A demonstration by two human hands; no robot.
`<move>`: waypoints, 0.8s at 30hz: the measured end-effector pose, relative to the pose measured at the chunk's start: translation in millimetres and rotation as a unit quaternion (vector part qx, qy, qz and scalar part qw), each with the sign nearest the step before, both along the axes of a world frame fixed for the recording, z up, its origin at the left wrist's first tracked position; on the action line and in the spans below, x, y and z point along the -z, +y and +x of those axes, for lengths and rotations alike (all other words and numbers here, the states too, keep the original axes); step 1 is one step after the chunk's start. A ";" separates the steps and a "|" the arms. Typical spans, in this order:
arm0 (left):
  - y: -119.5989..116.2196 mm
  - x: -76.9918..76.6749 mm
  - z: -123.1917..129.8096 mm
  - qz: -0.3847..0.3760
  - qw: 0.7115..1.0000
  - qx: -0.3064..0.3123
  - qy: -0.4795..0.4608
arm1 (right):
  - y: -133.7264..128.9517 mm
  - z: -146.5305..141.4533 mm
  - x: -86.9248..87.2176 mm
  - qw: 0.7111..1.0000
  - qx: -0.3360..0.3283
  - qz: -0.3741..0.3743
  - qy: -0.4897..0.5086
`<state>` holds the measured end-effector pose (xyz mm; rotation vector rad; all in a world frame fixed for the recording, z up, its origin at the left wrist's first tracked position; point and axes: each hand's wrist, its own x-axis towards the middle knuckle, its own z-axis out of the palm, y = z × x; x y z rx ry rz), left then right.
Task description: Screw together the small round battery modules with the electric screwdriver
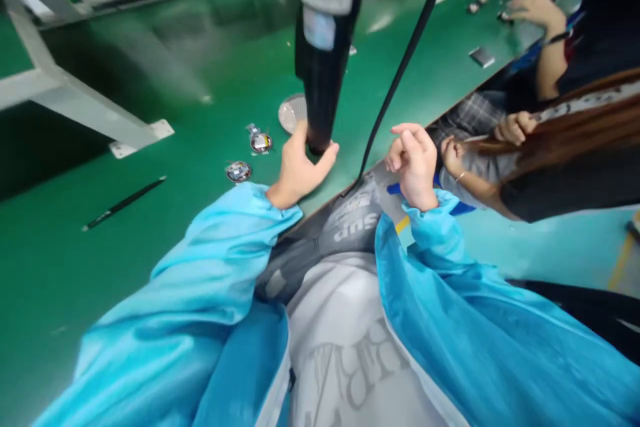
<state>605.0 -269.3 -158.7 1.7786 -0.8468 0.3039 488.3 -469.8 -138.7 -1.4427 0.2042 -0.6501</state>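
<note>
My left hand (303, 170) is at the lower end of a black, tapered cylindrical tool (327, 73) with pale labels. Its thumb and fingers lie on either side of the tool's narrow end, curved round it. A round silvery disc (291, 113) lies on the green bench just behind, partly covered by the tool. To the left of this hand are two small round electronic assemblies, one with a yellowish part (261, 142) and one with a dark rim (239, 171). My right hand (414, 161) is raised near the bench edge, fingers curled in; anything inside them is hidden.
A black pen-like stick (125, 203) lies on the green bench (165, 247) near a grey metal leg (100, 107). A black cable or rod (407, 63) slants down between my hands. At right, other people's hands (537, 10) work by small parts and a grey rectangular piece (482, 57).
</note>
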 end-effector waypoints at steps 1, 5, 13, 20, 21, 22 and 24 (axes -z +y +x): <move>-1.1 1.3 1.4 -0.006 1.000 0.008 -0.011 | 6.7 -9.4 10.5 1.000 0.009 0.001 0.007; -2.2 8.2 4.2 0.003 0.999 0.039 -0.028 | 40.4 -42.5 71.2 0.999 0.033 0.020 0.028; 3.3 -6.9 -13.8 0.023 0.993 0.112 -0.031 | 47.2 -60.2 147.6 0.956 -0.223 -0.016 0.189; -0.7 -13.1 -14.5 0.043 0.995 0.092 -0.020 | 32.6 -22.8 155.5 0.947 -0.232 -0.073 0.212; -1.4 -10.3 -12.6 0.051 0.994 0.090 -0.017 | 30.3 -15.4 157.0 0.943 -0.223 -0.093 0.228; -1.9 -7.5 -10.4 0.058 0.994 0.087 -0.013 | 27.0 -7.9 158.4 0.941 -0.208 -0.114 0.243; -2.4 -3.2 -6.2 0.061 0.995 0.077 -0.005 | 16.5 6.5 159.6 0.940 -0.158 -0.143 0.265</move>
